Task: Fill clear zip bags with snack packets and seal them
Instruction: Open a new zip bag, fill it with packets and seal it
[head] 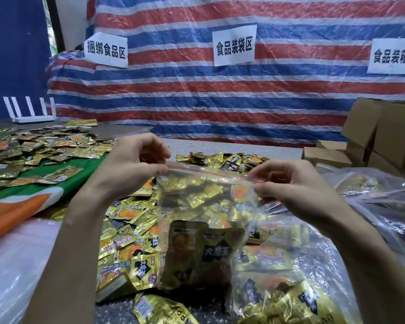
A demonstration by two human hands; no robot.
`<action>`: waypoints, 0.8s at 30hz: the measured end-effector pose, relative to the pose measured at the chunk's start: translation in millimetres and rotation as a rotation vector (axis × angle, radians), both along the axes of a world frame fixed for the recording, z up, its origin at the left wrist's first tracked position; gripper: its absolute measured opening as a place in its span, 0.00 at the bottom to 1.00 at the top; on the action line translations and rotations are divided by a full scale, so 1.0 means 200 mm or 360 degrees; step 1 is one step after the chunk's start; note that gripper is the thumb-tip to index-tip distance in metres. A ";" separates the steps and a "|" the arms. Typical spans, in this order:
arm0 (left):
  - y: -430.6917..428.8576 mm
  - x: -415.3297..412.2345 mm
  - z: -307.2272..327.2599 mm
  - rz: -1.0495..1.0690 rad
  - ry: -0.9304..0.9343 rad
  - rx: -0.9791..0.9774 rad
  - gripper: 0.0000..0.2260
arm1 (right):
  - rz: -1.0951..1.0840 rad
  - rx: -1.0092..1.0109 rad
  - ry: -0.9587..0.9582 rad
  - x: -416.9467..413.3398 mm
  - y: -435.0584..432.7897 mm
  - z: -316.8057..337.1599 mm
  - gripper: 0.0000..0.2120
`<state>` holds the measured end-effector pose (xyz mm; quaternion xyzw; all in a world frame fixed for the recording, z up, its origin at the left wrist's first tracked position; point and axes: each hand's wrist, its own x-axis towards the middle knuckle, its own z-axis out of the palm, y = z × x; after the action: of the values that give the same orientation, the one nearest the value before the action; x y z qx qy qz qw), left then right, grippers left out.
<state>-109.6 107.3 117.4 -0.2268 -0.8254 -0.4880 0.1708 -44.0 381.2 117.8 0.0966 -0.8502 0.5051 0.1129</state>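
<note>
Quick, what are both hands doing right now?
Left hand: pinching the zip bag by the left end of its top strip.
Right hand: pinching the right end of the same strip.

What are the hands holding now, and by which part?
Both hold the clear zip bag by its top edge: the left hand pinches the left end of the red zip strip, the right hand the right end.

Makeshift food-packing workshop here: striped tarp (220, 94) as wall, paper zone signs (234, 45), stacked cardboard boxes (384, 132), snack packets (33, 146) in heaps.
</note>
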 end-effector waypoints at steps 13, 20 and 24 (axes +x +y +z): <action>0.28 0.14 0.01 -0.0166 0.0328 -0.0486 0.14 | -0.0048 0.0145 0.0311 0.02 -0.05 0.00 0.09; 0.24 0.15 0.04 -0.0437 0.0193 -0.0509 0.14 | 0.0035 0.0222 0.0377 0.03 -0.07 -0.01 0.09; 0.25 0.15 0.03 -0.0362 0.0250 -0.0509 0.02 | 0.0053 0.0262 0.0408 0.02 -0.06 -0.02 0.07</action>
<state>-80.4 157.1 123.2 -0.3800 -0.8456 -0.3477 0.1404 -40.7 370.1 113.5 0.1833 -0.8657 0.4190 0.2037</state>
